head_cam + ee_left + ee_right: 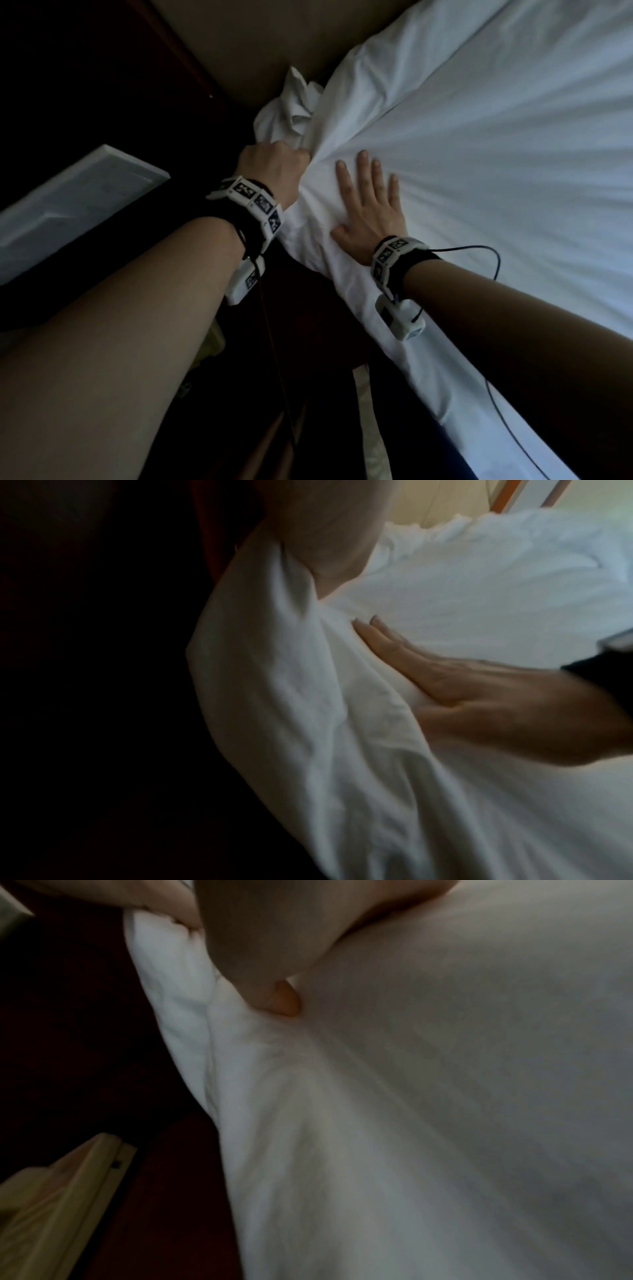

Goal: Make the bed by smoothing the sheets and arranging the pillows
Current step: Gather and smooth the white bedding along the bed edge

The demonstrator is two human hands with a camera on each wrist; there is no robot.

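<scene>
A white sheet [479, 171] is stretched over the bed, with creases fanning out from its near corner. My left hand [274, 164] is a fist gripping the bunched corner of the sheet [294, 102], which sticks up crumpled past the knuckles. Just to its right, my right hand [371, 202] lies flat on the sheet with fingers spread, pressing it down. In the left wrist view the right hand [479, 696] rests on the sheet [308, 750] below the left hand [325, 534]. The right wrist view shows my right thumb [263, 961] on the sheet [445, 1096].
A beige headboard or wall [239, 44] rises behind the bed corner. A white panel [68, 212] stands to the left across a dark gap of floor. A pale wooden piece [58, 1204] lies low beside the bed. A thin cable [493, 260] loops from my right wrist.
</scene>
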